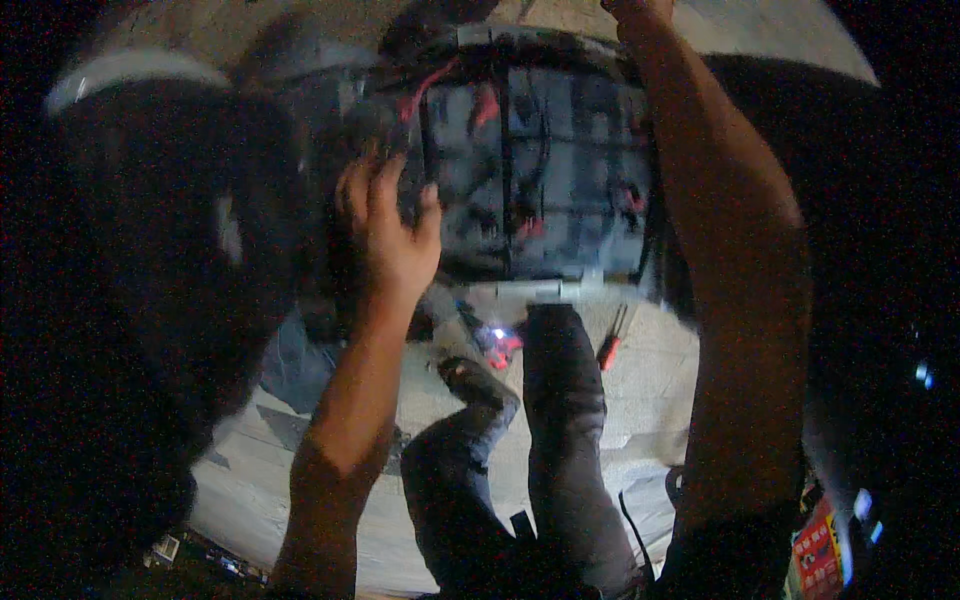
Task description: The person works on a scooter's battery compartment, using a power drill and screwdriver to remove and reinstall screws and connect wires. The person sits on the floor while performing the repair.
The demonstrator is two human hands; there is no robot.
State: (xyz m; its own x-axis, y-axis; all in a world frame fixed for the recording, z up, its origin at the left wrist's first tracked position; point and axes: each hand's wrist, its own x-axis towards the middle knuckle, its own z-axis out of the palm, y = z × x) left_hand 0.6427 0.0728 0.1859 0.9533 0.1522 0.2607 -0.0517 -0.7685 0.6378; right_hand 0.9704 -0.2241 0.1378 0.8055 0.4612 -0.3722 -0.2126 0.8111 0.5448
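Observation:
An open dark compartment (655, 230) holds several grey block-shaped units (575, 150), which look like batteries, with red bits and dark cables among them. My left hand (395, 235) is at its left side, fingers spread and nothing seen in them. Whether the fingertips touch the dark surface there, I cannot tell. A thin red wire (430, 90) runs beyond that hand. Stretched far forward past the compartment's right side, my right hand (640, 10) is cut off by the upper edge. Its fingers are too dark and cropped to read.
On the pale floor lies a red-handled screwdriver (610, 350), right of my leg (565, 400). Left of that leg is a small red object (505, 352) beside a bright light. Large dark shapes flank both sides. A red and yellow printed package (818, 550) is at lower right.

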